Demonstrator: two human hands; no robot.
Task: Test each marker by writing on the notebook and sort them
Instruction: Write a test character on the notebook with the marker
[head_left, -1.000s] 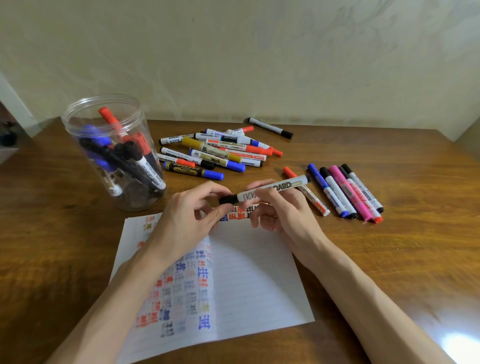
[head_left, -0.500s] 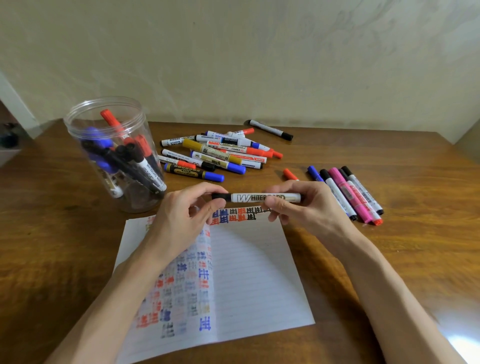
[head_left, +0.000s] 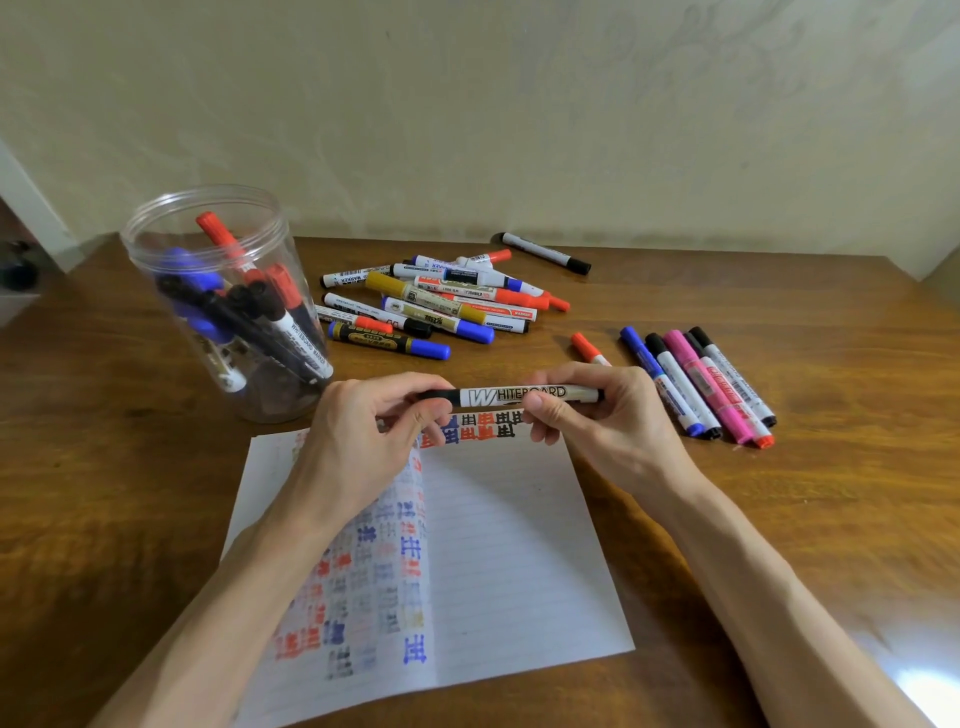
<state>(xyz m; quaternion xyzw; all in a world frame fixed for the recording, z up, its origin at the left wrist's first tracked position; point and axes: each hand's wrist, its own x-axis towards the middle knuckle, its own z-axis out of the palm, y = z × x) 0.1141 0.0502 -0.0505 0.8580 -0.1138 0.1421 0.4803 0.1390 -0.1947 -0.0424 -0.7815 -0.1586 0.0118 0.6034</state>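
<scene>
Two hands are holding a white marker (head_left: 498, 396) level just above the far edge of the notebook (head_left: 519, 545): the left hand (head_left: 363, 441) is pinching its black end, the right hand (head_left: 597, 415) is gripping the barrel, which is showing bold black "WHITEBOARD" lettering.

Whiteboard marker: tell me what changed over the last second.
The whiteboard marker swung from tilted, right end raised, to level above the notebook as the right hand lowered. The left hand keeps its grip on the cap end, the right on the barrel. Jar, marker pile and sorted row stayed put.
</scene>
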